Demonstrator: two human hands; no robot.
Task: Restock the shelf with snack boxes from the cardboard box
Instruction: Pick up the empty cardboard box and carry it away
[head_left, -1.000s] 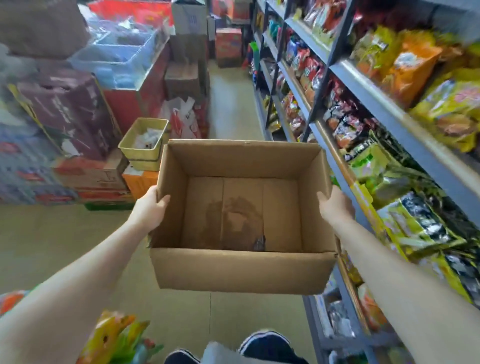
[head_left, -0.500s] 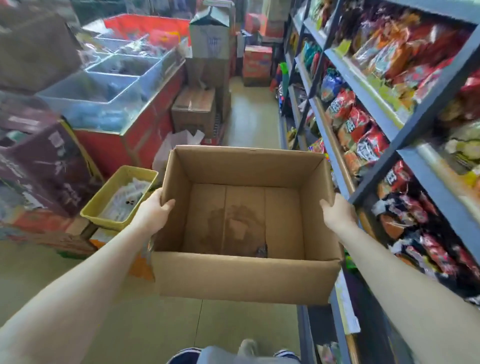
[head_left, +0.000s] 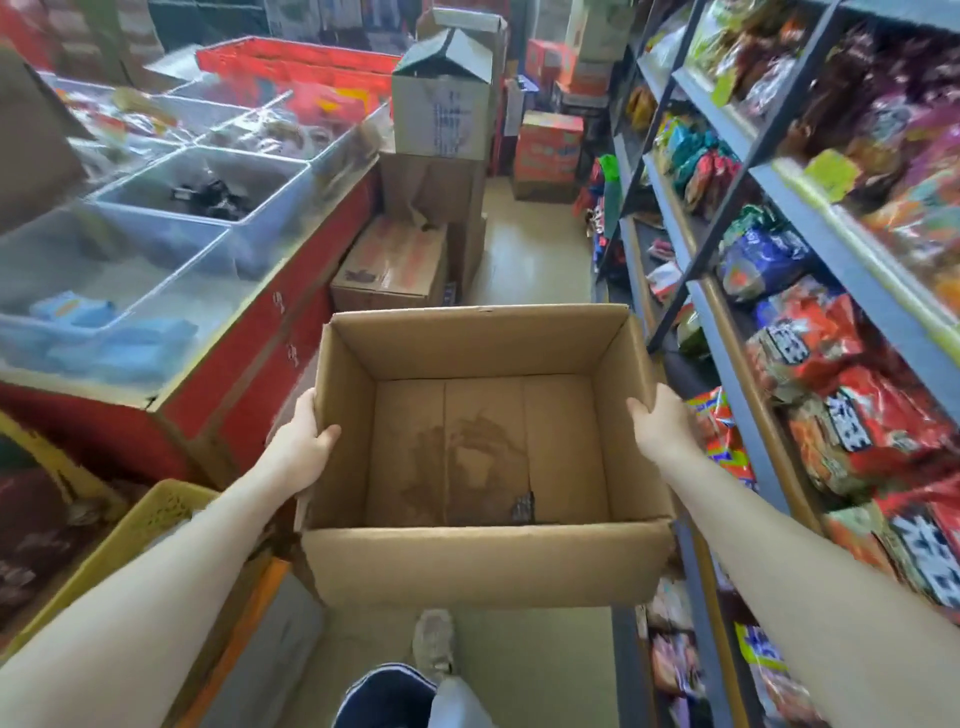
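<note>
cardboard box held aloft, left hand and right hand grip clamped on its sides.

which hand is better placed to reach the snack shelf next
Right, probably: the right hand grips the cardboard box wall beside the shelf; the left hand is on the far wall.

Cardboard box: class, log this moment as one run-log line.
cardboard box: empty, stained floor, carried | left hand: grips left wall | right hand: grips right wall | shelf: stocked, at right
</note>
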